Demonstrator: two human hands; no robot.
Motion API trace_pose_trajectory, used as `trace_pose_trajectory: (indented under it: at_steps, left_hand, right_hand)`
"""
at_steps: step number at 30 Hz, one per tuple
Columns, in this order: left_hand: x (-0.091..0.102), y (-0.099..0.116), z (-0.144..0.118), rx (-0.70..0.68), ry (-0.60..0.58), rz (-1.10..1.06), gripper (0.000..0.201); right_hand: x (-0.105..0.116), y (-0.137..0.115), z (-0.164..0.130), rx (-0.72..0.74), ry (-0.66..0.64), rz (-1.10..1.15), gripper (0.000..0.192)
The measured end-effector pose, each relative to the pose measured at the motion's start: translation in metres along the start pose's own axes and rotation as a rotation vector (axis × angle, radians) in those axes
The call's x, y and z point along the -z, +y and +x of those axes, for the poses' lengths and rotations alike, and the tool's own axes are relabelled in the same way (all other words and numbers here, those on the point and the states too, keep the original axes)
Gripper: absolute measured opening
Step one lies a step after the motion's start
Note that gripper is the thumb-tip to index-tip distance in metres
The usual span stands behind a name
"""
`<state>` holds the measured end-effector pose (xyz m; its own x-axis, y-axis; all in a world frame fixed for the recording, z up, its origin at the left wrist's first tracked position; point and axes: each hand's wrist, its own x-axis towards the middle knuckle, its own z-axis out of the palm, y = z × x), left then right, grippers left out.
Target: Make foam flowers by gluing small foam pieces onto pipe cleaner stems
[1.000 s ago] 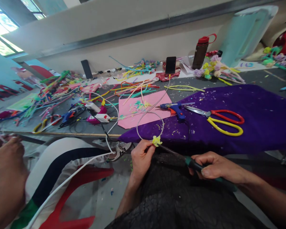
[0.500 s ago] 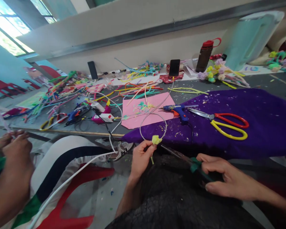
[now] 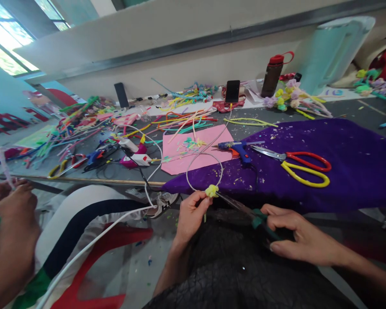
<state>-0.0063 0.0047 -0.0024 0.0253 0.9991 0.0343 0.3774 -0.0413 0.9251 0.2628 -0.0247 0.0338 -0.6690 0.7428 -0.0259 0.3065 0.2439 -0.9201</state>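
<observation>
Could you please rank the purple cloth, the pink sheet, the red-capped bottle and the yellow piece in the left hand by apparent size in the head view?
Largest to smallest, as they look:
1. Purple cloth
2. Pink sheet
3. Red-capped bottle
4. Yellow piece in the left hand

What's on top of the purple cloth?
On the purple cloth: red-and-yellow-handled scissors, pale scraps, and a blue glue gun, its nozzle over the pink sheet. Anything underneath the cloth is hidden.

The yellow flower [image 3: 212, 191] looks fuzzy; purple cloth [image 3: 357, 171], matt; red-and-yellow-handled scissor blades [image 3: 270, 153], shiny metal.
</observation>
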Motion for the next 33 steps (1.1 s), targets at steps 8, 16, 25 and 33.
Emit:
trace_pose_trajectory:
  at_steps: [8,16,25,33]
  left_hand:
    - [-0.0001,0.0039,0.0000,-0.013,-0.010,0.035,0.019]
    - [-0.0011,0.0048,-0.0005,-0.057,0.034,0.062,0.016]
    - [-0.0029,0.0024,0.0004,-0.130,0.072,0.149,0.014]
    - [-0.0034,0.0043,-0.0001,-0.172,0.076,0.188,0.012]
  right_hand:
    - [-0.0050,0.0034,0.0004,-0.007,-0.005,-0.044,0.024]
    - [-0.0043,0.0020,-0.0004,-0.010,-0.003,-0.068,0.023]
    - [-0.0036,0.0036,0.0008,-0.004,-0.006,-0.068,0.025]
    - [-0.0047,0.0052,0.0002,-0.005,-0.008,-0.064,0.026]
